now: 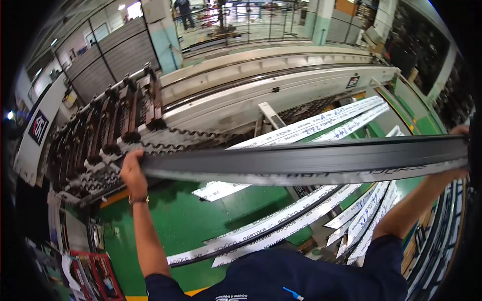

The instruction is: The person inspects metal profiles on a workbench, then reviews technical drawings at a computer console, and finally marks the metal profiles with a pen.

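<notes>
So both hands are on one long dark profile, held up crosswise above the floor, one hand near each end. The left hand is closed around the left end, fingers up by the top edge, and a short dark bit seems to poke out past it on the left. There's a watch on that wrist. The right hand grips near the right end, part of it showing above the profile and part below, but it's right at the dark rim of the view, so I can't make out the fingers or how much sticks out beyond. That leaves nearly the whole length between the two grips. Dark face shows up top, with printed white film along the lower side, a bit blurry.

Beyond it, a couple of film-covered strips with handwriting lie slanted toward the far right. More strips sit on the near side, and a bunch of short ones fans out to the right, near the right forearm. Far side is a long pale machine, with a dark rack and chains on the left. Red cart at near left, and a person way off at the far side.
</notes>
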`<state>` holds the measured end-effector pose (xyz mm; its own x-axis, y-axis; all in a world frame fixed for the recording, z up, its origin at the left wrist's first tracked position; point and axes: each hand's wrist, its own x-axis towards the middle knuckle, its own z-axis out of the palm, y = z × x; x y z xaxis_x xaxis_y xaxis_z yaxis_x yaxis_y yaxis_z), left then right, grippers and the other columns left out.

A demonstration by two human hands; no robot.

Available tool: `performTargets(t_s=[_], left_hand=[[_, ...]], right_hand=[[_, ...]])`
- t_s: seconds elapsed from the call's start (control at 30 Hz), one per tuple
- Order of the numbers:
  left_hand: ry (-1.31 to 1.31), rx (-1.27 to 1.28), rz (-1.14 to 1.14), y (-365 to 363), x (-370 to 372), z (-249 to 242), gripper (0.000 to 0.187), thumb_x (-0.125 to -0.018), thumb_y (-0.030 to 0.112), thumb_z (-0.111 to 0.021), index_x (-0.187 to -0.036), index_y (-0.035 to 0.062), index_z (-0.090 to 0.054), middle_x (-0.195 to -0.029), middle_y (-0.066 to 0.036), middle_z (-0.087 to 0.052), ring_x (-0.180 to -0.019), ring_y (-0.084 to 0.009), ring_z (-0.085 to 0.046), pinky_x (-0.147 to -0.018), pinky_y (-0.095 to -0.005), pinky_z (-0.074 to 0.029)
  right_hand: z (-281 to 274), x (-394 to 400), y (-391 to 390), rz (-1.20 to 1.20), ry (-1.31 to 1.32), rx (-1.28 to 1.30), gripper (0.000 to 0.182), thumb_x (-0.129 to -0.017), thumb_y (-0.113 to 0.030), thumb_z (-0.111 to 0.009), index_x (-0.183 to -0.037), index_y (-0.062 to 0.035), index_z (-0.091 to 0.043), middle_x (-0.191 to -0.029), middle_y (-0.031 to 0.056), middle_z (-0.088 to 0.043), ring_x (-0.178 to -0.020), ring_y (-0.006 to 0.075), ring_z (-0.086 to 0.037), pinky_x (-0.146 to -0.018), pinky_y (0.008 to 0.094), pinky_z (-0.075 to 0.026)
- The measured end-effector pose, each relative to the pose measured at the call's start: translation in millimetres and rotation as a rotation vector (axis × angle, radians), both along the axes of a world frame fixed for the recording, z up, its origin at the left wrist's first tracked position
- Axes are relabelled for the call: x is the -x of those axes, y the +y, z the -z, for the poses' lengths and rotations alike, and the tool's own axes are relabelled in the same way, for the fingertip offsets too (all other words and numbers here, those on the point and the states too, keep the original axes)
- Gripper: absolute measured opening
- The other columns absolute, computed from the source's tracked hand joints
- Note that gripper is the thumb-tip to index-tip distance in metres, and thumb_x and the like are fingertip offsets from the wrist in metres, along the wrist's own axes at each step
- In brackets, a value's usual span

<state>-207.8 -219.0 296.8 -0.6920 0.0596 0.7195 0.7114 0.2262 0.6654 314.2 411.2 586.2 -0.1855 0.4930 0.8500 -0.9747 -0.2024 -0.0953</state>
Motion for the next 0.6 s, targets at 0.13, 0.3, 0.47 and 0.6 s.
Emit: performTargets(t_s=[0.13,0.3,0.47,0.6], left_hand=[[-0.032,-0.048,-0.033,36.1,7.2,-9.7,0.032,-0.110,0.024,-0.053,-0.126,-0.0010,-0.065,-0.127,-0.009,-0.067,-0.117,-0.0185,-0.061,-0.106,-0.0330,-0.044],[0.029,-0.123,0.085,68.3,-7.3,-64.1,0.033,-0.109,0.025,-0.055,-0.130,0.0005,-0.064,-0.132,-0.011,-0.066,-0.121,-0.0179,-0.061,-0.108,-0.0317,-0.046],[0.255,-0.194,0.322,76.7,-58.9,-167.0,0.035,-0.109,0.013,-0.043,-0.138,-0.0009,-0.058,-0.141,-0.017,-0.062,-0.134,-0.0268,-0.057,-0.113,-0.0407,-0.044],[0.601,0.053,0.328,55.7,-95.2,-250.5,0.043,-0.110,0.022,-0.037,-0.139,-0.0028,-0.056,-0.141,-0.020,-0.061,-0.133,-0.0312,-0.056,-0.116,-0.0462,-0.043]], right_hand=[[-30.5,11.5,-83.2,0.656,0.040,-0.263,0.041,-0.097,-0.046,-0.065,-0.122,-0.0139,-0.064,-0.107,0.0080,-0.068,-0.099,0.0229,-0.067,-0.087,0.0372,-0.058],[-54.7,15.9,-109.4,1.076,0.039,-0.267,0.039,-0.094,-0.045,-0.066,-0.117,-0.0136,-0.065,-0.099,0.0083,-0.067,-0.089,0.0223,-0.066,-0.079,0.0378,-0.057],[-69.1,54.7,-137.8,1.208,0.014,-0.306,0.041,-0.088,-0.046,-0.068,-0.113,-0.0137,-0.066,-0.092,0.0086,-0.065,-0.081,0.0223,-0.064,-0.072,0.0383,-0.055],[-84.8,98.2,-165.9,1.283,-0.006,-0.408,0.042,-0.084,-0.047,-0.070,-0.110,-0.0138,-0.066,-0.085,0.0088,-0.064,-0.074,0.0223,-0.063,-0.067,0.0387,-0.053]])
